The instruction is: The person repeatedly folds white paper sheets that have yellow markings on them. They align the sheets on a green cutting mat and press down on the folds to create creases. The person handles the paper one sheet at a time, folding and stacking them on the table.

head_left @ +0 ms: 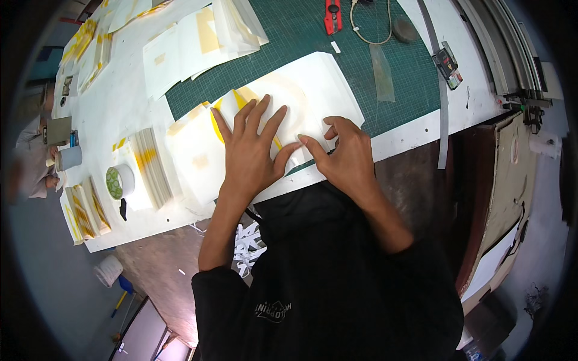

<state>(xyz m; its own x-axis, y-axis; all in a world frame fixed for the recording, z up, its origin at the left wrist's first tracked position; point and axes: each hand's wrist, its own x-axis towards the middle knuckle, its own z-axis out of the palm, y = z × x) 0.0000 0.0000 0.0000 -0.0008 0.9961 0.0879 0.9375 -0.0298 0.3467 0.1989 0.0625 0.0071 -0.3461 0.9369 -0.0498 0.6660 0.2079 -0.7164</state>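
My left hand (pixel 256 144) lies on a white printed paper sheet (pixel 289 120) with yellow parts, its fingers spread and pressing down. Close to its right, my right hand (pixel 348 153) touches the same paper. Its thumb stretches toward my left thumb, and its other fingers are half curled, apart from the thumb. Beneath my left fingers, a raised yellow-edged part (pixel 217 124) of the paper shows. More white paper (pixel 195 159) spreads out to the left. What lies directly under my palms is hidden.
A green cutting mat (pixel 409 90) covers part of the white table. Beyond the paper lie a red cutter (pixel 332 17), a metal ruler (pixel 444 114) and loose sheets (pixel 186 45). To the left are a tape roll (pixel 120 182) and a folded paper stack (pixel 150 168).
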